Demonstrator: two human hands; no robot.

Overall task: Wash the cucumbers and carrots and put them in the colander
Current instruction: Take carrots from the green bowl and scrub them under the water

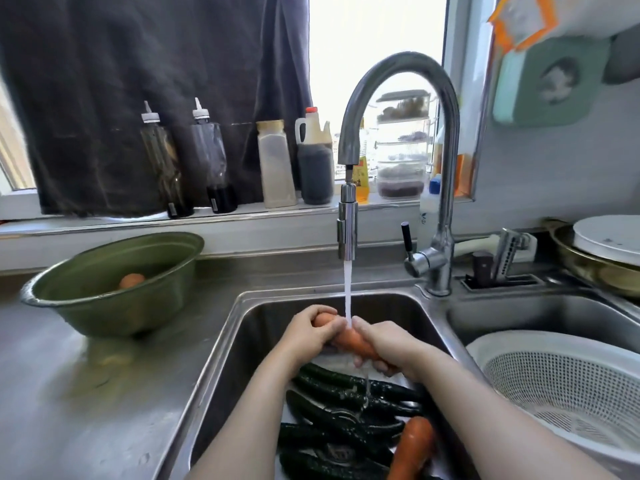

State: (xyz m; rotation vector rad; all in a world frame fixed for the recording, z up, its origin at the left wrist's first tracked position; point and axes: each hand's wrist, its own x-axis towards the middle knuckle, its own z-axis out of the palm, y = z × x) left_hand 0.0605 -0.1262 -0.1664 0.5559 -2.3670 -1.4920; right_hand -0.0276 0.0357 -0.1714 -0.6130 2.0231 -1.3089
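I hold one carrot over the left sink basin, right under the running water stream from the faucet. My left hand grips its far end and my right hand grips its near end. Below my hands, several dark green cucumbers lie on the sink bottom with a second carrot beside them. The white colander sits in the right basin, with nothing visible inside it.
A green bowl on the left counter holds an orange vegetable. Bottles and stacked containers line the window sill behind the faucet. A pan with a white plate sits at the far right, near a knife holder.
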